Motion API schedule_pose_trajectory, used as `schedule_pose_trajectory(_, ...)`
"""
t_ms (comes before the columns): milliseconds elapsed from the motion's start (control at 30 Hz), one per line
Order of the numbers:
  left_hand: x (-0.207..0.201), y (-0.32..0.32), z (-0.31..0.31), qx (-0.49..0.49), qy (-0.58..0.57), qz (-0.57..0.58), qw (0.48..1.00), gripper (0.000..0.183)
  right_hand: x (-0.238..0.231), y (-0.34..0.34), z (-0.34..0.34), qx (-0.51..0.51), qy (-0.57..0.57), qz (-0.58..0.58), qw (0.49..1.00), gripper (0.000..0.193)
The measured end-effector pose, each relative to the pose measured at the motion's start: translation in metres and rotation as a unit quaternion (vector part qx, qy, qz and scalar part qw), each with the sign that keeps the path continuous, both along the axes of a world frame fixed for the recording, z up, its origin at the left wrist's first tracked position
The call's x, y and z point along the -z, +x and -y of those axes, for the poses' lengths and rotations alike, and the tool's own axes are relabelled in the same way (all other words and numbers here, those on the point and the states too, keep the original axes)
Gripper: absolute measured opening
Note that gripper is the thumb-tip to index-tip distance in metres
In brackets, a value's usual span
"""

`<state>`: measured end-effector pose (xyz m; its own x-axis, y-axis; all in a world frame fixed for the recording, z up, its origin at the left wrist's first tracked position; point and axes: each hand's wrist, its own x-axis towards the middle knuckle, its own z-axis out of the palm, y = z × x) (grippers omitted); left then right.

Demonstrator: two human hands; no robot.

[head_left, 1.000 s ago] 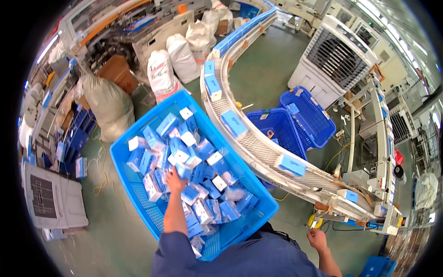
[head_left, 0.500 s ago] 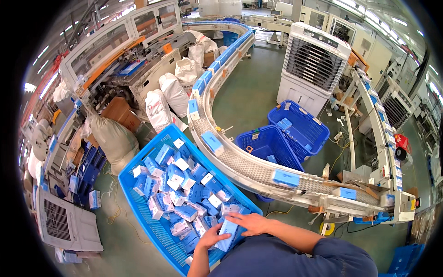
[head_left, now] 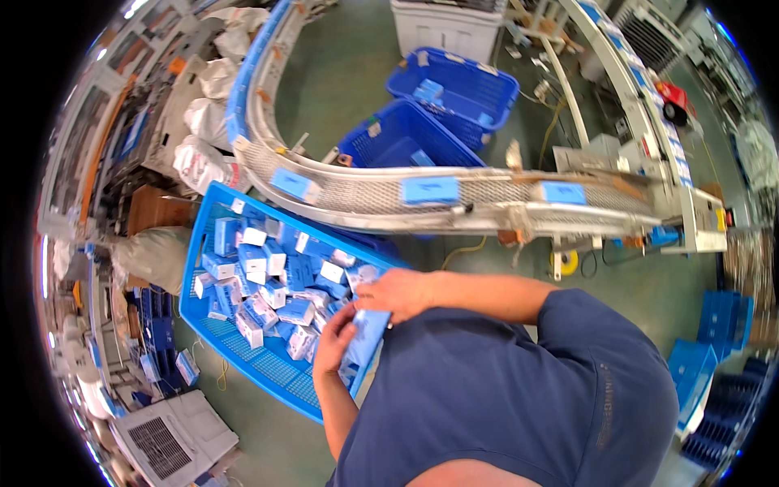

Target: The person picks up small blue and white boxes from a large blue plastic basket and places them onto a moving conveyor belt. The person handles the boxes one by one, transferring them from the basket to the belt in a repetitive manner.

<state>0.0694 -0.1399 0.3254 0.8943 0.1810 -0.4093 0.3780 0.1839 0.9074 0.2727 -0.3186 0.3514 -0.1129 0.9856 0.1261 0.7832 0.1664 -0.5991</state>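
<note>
A: Fingers [head_left: 350, 323] of left hand [head_left: 337, 345] curled round lower edge of one blue box [head_left: 367, 334]; fingers [head_left: 380, 299] of right hand [head_left: 399, 294] clamped over its top end.

B: Box held where?

A: Over near right corner of blue crate [head_left: 268, 369], just above heap of small boxes [head_left: 272, 280] lying loose inside, close against blue shirt [head_left: 503, 390].

B: Heavy?

A: Probably not. Looks like thin printed card, flat and light, held up without strain.

B: Stiff or soft?

A: Stiff along edges, likely to dent if squeezed across broad faces. Glossy too, so maybe a little slippery.

B: Best place to grip?

A: By narrow ends or long edges, as now, not by flat middle.

B: Anything close by?

A: Curved conveyor [head_left: 454, 195] beyond far edge of crate, carrying flat blue packets [head_left: 430, 189].
</note>
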Motion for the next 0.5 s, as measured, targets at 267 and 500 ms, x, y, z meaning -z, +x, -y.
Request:
schedule_pose_trajectory(267, 0.011, 0.004, 0.0, -0.221, -0.061, -0.007, 0.973, 0.062, 0.014, 0.105, 0.06, 0.412, -0.002, -0.076, 0.908, 0.065)
schedule_pose_trajectory(500, 0.014, -0.004, 0.0, -0.231, -0.072, -0.035, 0.97, 0.054, 0.041, 0.177, 0.102, 0.578, 0.04, -0.027, 0.815, 0.069)
